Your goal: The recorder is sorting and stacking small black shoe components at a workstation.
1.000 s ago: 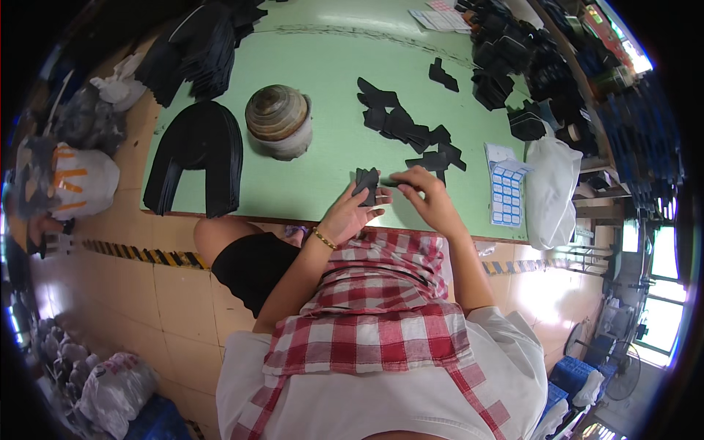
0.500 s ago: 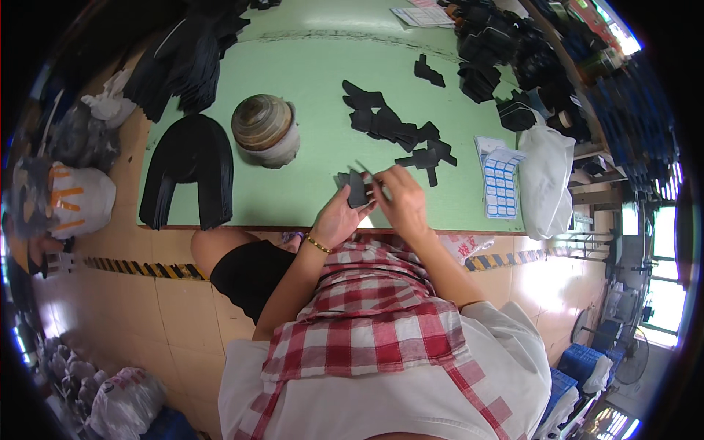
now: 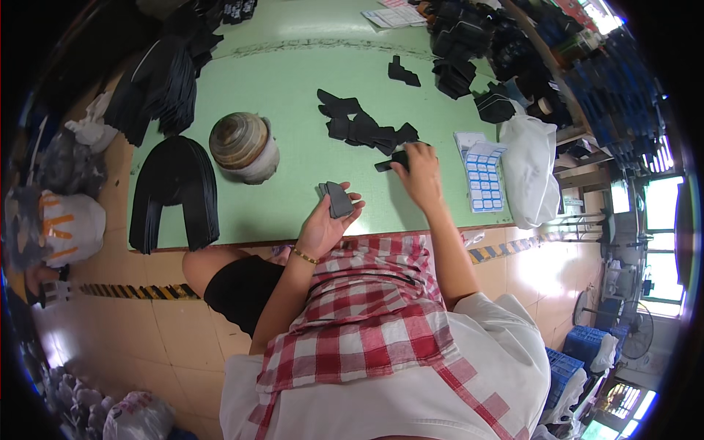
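Low over the table's near edge, my left hand holds a small stack of flat black cut pieces, its fingers closed round them. Farther right, my right hand is over the table, thumb and fingers closing on a black cut piece; its fingertips are partly hidden. Just beyond lies a loose, overlapping pile of similar angular black pieces. One more small black piece lies apart, farther back.
On the green table, a round lidded pot stands left, behind a stack of U-shaped black sheets. A blue-and-white printed sheet and a white plastic bag are at right. Black bundles crowd the back right.
My right hand has left the stack in my left hand and reached right and away to the pieces on the table. The left hand keeps its stack. The whole view has shifted slightly.
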Tool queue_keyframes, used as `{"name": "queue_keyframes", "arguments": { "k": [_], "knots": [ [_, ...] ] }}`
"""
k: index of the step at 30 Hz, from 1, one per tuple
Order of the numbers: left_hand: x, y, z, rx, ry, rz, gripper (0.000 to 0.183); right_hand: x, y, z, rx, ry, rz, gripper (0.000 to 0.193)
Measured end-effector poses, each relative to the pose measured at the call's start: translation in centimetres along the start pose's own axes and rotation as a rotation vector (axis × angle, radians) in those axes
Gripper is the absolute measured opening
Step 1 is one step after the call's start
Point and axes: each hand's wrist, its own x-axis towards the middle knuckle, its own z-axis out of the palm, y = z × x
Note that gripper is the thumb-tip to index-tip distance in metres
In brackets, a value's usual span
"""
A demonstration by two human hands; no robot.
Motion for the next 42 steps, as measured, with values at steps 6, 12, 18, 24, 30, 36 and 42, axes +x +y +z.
{"name": "queue_keyframes", "arguments": {
  "k": [6,12,18,24,30,36,42],
  "knots": [
    [0.1,-0.1,0.2,-0.011,0.022,-0.015,0.046,-1.4,5.1,1.3,-0.230,0.082,0.252,0.058],
    [0.1,-0.1,0.1,-0.002,0.023,-0.006,0.047,-2.8,2.5,0.9,-0.067,0.000,0.317,0.048],
    [0.1,-0.1,0.3,0.023,0.053,-0.006,0.049,-2.3,3.6,0.4,0.271,-0.133,0.310,0.030],
    [0.1,-0.2,0.3,0.001,0.056,-0.008,0.048,-1.3,6.0,1.2,0.315,-0.116,0.360,0.026],
    [-0.1,0.0,0.1,-0.032,0.033,-0.005,0.046,-0.8,3.4,1.5,0.036,-0.055,0.377,0.036],
    [0.0,0.0,0.4,-0.027,0.039,-0.008,0.047,-0.1,4.9,2.6,0.427,-0.057,0.446,0.033],
    [-0.1,0.0,0.2,-0.051,0.016,-0.007,0.047,-0.4,5.6,1.1,0.900,-0.040,0.482,0.015]
  ]
}}
